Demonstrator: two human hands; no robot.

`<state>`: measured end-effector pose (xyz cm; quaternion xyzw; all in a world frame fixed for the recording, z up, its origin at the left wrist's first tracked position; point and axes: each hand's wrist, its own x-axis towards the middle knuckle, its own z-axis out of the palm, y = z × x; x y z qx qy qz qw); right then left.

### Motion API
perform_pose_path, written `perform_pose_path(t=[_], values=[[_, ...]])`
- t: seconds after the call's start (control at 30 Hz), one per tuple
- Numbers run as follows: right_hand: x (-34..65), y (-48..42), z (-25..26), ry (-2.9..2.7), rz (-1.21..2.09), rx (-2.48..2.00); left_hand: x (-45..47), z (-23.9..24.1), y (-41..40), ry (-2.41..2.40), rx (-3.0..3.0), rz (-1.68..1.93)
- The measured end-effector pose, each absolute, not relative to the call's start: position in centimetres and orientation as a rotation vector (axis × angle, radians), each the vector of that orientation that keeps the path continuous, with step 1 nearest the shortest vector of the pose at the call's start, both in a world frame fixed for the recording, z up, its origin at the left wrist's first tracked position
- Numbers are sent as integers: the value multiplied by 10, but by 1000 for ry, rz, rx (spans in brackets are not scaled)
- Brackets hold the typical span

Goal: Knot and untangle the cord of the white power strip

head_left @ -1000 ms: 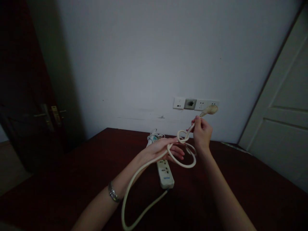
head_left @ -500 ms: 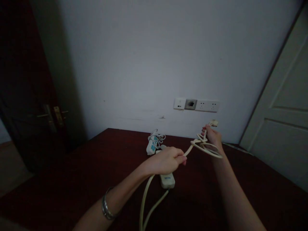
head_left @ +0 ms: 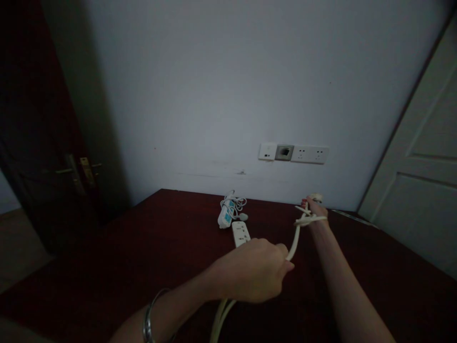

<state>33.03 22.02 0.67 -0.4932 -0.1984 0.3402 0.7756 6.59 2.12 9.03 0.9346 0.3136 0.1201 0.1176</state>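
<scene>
My left hand (head_left: 255, 269) is closed round a thick cream power cord (head_left: 294, 243), above the dark red table. Farther off to the right, my right hand (head_left: 317, 209) grips the same cord close to its plug (head_left: 316, 196). Between the hands the cord carries a loose knot (head_left: 306, 220), with a loop lying against my right wrist. Partly behind my left hand lies a white power strip (head_left: 240, 232), its near end hidden. Two lengths of cord run down from under my left hand to the bottom edge of the view.
A second power strip (head_left: 226, 214), white and blue with its thin cord bundled round it, lies on the dark red table (head_left: 171, 238). Wall sockets (head_left: 310, 154) sit above the table's back edge. A dark door (head_left: 35, 143) stands at left, a pale door (head_left: 428, 190) at right.
My left hand has come down and toward me, slightly right, with the cord. My right hand has lowered a little with the plug. The knot looks more bunched, its big loop now against my wrist.
</scene>
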Motion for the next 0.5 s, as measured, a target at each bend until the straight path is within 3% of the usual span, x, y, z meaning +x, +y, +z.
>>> perform_pose_path(t=[0.23,0.5], values=[[329,219,17,-363,724,-1012,57,101,37,827,2441,440],[333,196,39,-462,759,-980,17,101,116,779,1708,727]])
